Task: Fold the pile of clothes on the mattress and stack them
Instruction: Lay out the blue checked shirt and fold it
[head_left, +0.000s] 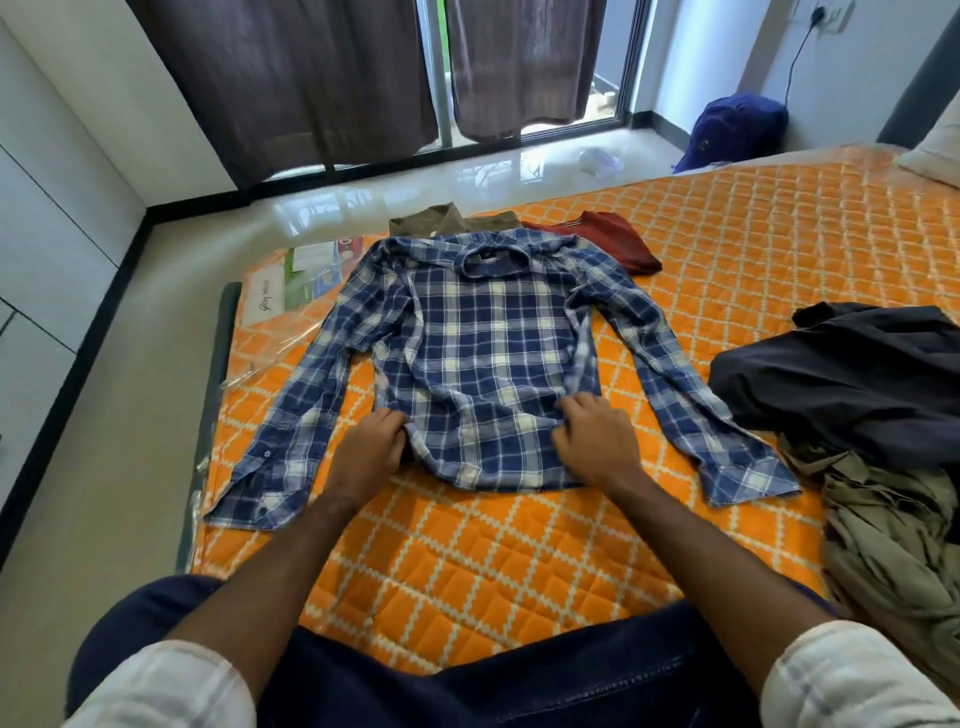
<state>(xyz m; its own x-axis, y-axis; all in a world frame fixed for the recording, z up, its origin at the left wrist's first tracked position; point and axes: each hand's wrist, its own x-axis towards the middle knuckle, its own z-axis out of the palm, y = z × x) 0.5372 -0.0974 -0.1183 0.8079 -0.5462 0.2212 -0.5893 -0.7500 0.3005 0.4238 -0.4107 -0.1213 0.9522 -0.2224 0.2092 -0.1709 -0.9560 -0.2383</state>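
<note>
Plaid shirt (483, 358) spread flat mid-frame, sleeves splayed to lower left and lower right; it takes up the centre of the mattress (779, 249).

Open quilt at lower centre, between shirt hem and the person's knees.

Wide bare stretch at upper right, beyond the right sleeve.

Right edge blocked: dark garment heap (857, 379), with crumpled khaki cloth (893, 545) below it, near the right cuff.

Top centre: folded olive piece (441, 221) and red piece (613, 239) just beyond the collar.

Left sleeve nears the mattress edge; floor beyond.
</note>
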